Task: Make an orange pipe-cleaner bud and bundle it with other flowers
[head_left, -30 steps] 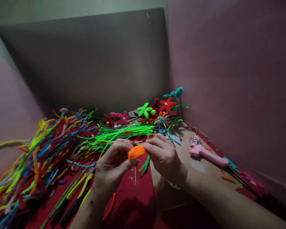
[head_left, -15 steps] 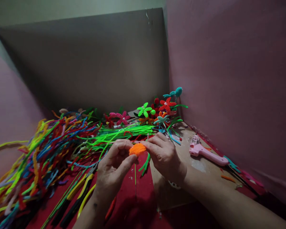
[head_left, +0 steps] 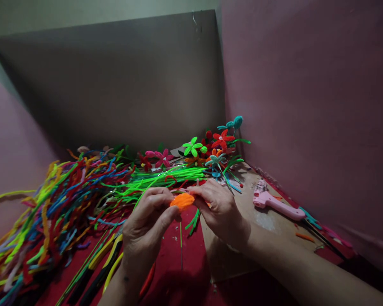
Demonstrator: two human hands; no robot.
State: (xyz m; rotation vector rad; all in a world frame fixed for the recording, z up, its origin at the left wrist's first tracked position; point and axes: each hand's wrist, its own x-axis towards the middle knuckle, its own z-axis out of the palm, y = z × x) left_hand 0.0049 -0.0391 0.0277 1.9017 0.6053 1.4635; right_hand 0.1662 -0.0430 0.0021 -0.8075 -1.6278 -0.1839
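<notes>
A small fuzzy orange piece (head_left: 182, 202) is held between both hands near the middle of the view. My left hand (head_left: 151, 221) pinches its left end between thumb and fingers. At its right end, the fingertips of my right hand (head_left: 215, 206) are closed on it. Just beyond the hands lies a bundle of bright green pipe cleaners (head_left: 175, 173). Yellow-and-black handled pliers (head_left: 104, 261) rest beside my left wrist. A thin green stem (head_left: 181, 242) lies on the red surface (head_left: 191, 259) below the orange piece.
Mixed pipe cleaners (head_left: 57, 208) are heaped at the left. Fuzzy flowers, including a green one (head_left: 192, 146) and a red one (head_left: 223, 138), stand at the back. A pink glue gun (head_left: 277, 205) lies on a brown board (head_left: 249, 216) at the right, near the wall (head_left: 306, 106).
The orange piece has shifted slightly left and tilted, its right end now higher. My left hand has moved a little left with it, and the right fingers have changed position slightly.
</notes>
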